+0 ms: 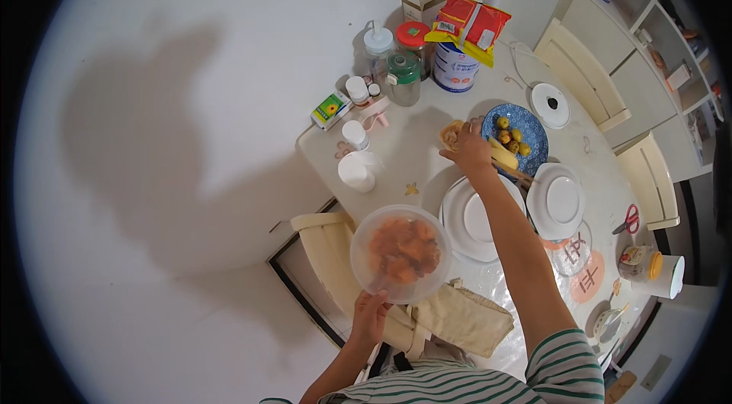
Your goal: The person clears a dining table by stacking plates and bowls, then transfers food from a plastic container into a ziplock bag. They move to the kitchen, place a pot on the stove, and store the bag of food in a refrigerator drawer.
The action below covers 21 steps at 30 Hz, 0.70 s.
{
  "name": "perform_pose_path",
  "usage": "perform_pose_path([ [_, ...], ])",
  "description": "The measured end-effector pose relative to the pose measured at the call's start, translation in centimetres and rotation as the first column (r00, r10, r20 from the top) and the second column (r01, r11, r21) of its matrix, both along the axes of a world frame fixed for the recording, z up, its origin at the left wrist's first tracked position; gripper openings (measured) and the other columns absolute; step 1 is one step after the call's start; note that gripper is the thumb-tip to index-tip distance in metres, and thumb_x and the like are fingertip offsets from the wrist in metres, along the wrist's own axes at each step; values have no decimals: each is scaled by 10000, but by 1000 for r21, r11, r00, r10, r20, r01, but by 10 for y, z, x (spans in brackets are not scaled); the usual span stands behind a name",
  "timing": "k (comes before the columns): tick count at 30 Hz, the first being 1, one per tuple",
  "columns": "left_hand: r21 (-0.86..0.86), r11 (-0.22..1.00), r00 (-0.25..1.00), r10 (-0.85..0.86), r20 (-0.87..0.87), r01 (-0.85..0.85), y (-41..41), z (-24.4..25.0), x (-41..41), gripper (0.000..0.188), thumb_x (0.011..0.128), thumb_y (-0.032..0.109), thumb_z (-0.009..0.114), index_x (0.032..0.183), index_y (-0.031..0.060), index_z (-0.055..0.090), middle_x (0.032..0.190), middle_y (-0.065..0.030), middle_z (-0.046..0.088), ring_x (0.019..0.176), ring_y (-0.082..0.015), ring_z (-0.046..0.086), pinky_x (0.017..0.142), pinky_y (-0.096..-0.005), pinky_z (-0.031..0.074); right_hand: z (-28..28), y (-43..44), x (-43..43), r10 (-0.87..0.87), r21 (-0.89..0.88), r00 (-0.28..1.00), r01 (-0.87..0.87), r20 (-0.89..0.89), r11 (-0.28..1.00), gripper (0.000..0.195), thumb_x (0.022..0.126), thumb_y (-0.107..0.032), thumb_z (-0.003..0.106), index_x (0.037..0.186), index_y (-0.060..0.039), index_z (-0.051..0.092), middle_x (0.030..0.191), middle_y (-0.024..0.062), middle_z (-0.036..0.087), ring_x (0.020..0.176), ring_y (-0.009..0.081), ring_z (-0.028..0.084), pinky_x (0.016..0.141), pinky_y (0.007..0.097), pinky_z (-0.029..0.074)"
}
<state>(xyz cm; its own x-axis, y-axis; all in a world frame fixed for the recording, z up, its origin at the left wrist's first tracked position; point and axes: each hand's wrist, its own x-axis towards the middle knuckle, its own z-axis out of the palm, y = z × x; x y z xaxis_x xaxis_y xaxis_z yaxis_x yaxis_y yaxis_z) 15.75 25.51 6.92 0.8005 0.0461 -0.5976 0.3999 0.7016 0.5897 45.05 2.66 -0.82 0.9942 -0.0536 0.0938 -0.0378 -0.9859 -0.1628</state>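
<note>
My left hand (370,315) grips the near rim of a round translucent plastic container (359,252), held up over the table's left side. Orange-red pieces of food show inside it. My right hand (473,149) reaches across the table to a small yellowish dish (450,134) with pale contents. Its fingers overlap the dish's right side; whether they grip it is hidden. Just right of that hand is a blue patterned plate (534,132) holding several small round yellow-green fruits (516,134) and a pale yellow piece of food (503,155). Two upturned white plates (452,215) (563,201) lie nearer me, partly under my forearm.
Jars (403,83), a blue-white tin (454,69) and a red packet (472,20) stand at the back. White bottles (355,172) line the left edge. A white lid (550,106), red-handled scissors (631,220) and a glass jar (633,264) lie rightward. A beige cloth (463,312) hangs over a chair (326,255).
</note>
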Motion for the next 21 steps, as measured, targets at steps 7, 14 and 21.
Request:
perform_pose_path([
  [7, 103, 972, 977, -212, 18, 210, 7, -1, 10, 219, 822, 74, 577, 1034, 18, 566, 963, -53, 616, 914, -137, 577, 854, -296, 438, 73, -47, -149, 128, 663, 913, 180, -388, 727, 478, 848, -444, 545, 848, 27, 623, 699, 122, 625, 685, 248, 595, 599, 346, 448],
  [14, 226, 748, 770, -637, -22, 625, -37, 1, 25, 341, 792, 84, 621, 1115, 16, 537, 979, -25, 593, 886, -104, 548, 817, -269, 423, 110, -75, -307, 118, 790, 784, 585, -609, 184, 395, 897, -380, 506, 1076, -42, 604, 567, -67, 363, 510, 38, 320, 465, 210, 292],
  [21, 109, 479, 485, -874, -39, 871, -148, -39, 8, 410, 776, 114, 651, 1110, 93, 412, 1020, -5, 539, 852, -67, 501, 736, -231, 407, 72, -129, -427, -338, 756, 708, 654, -620, -16, 326, 931, -276, 446, 1157, -75, 567, 563, -65, 404, 457, 28, 305, 414, 200, 269],
])
